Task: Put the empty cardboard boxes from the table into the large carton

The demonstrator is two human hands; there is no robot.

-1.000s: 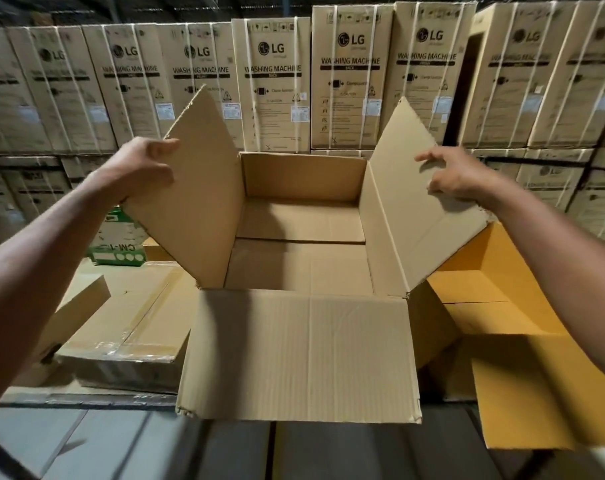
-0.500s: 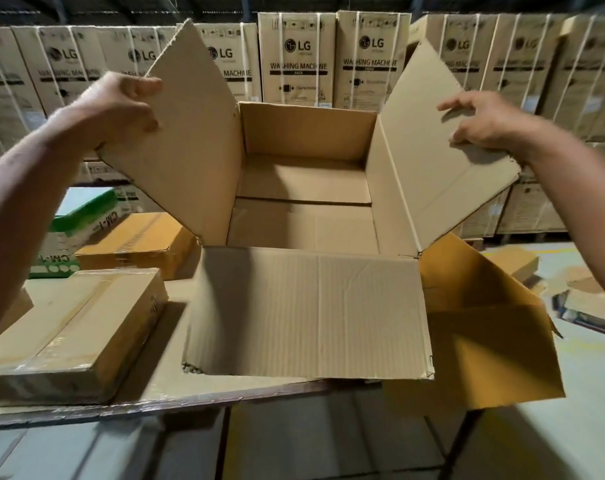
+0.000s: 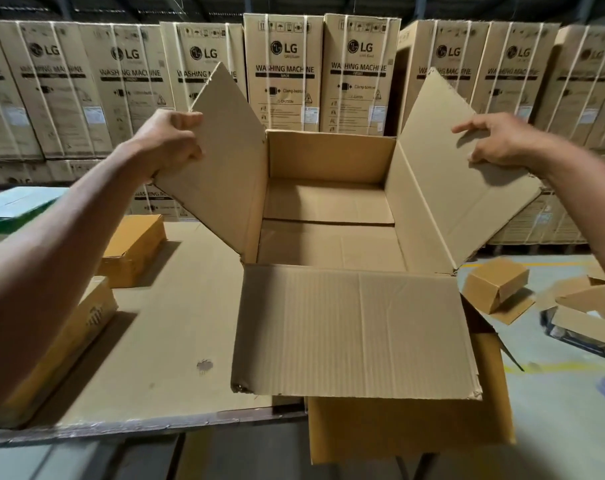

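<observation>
Left hand grips left flap, right hand pinches right flap — keep open carton level, flaps spread wide.

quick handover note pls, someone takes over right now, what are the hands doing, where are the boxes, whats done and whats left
Left hand grips the left flap of the open box; right hand has its grip on the right flap. The open box is empty, over the table edge.
An orange carton sits below it.
On the table: an orange box and a taped box.
Done: nothing visibly packed. Left: all boxes.
</observation>
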